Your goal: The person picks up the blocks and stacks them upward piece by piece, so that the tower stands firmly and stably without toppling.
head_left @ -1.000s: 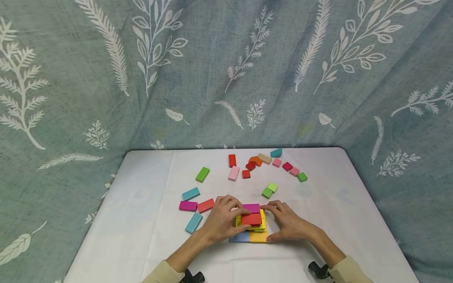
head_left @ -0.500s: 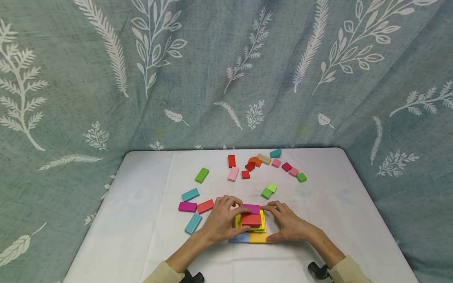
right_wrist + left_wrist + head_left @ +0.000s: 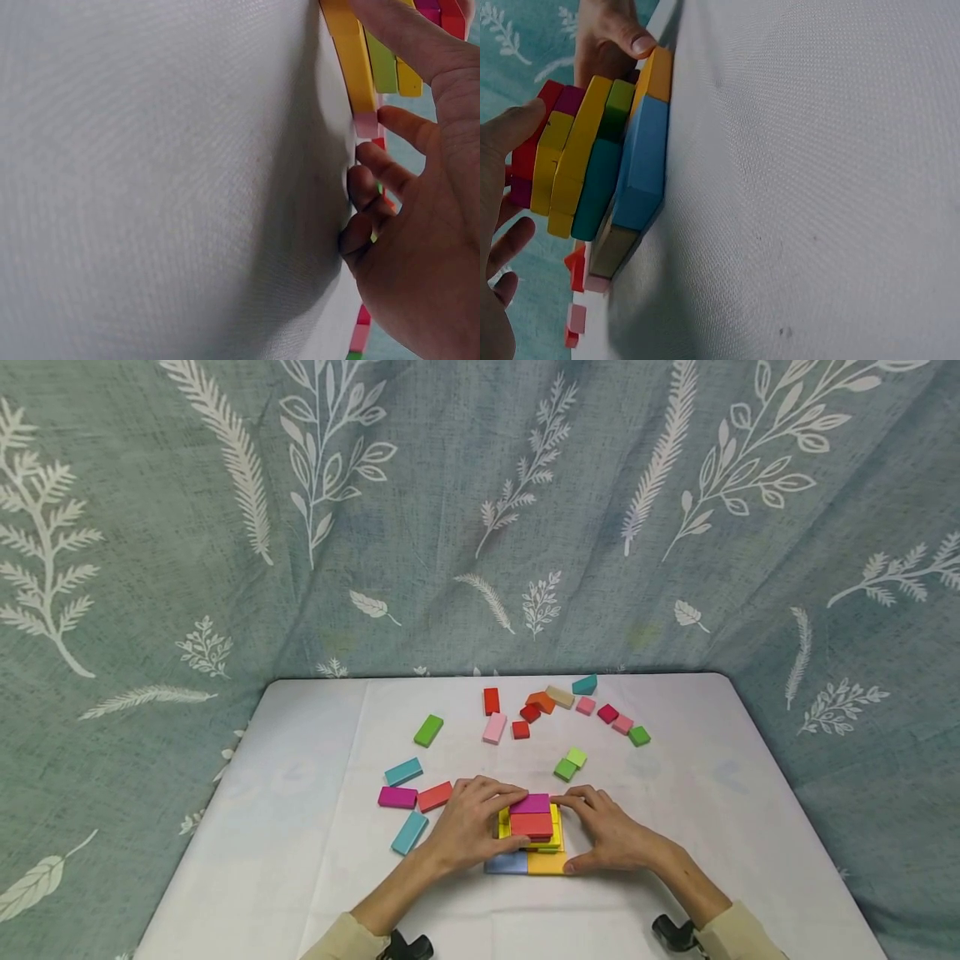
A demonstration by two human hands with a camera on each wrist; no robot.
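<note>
A green curtain printed with white leaves [image 3: 480, 510] is hanging behind and around a table covered in white cloth [image 3: 300, 827], which is filling the lower middle of the scene. Near the table's near edge, a stack of flat coloured wooden blocks [image 3: 531, 839] is sitting between the person's hands, with a blue block [image 3: 641, 161] and an orange-yellow block [image 3: 547, 862] at its base and a magenta rectangular block [image 3: 531, 803] lying beside a red rectangular block [image 3: 532, 824] on top. The left hand [image 3: 468, 827] is curling over the stack's left side, its fingertips pressing on the magenta block. The right hand [image 3: 611, 831] is bracing the right side, fingers slightly spread, thumb against the orange-yellow block. Loose coloured blocks [image 3: 555, 710] are lying scattered farther away and to the left.
</note>
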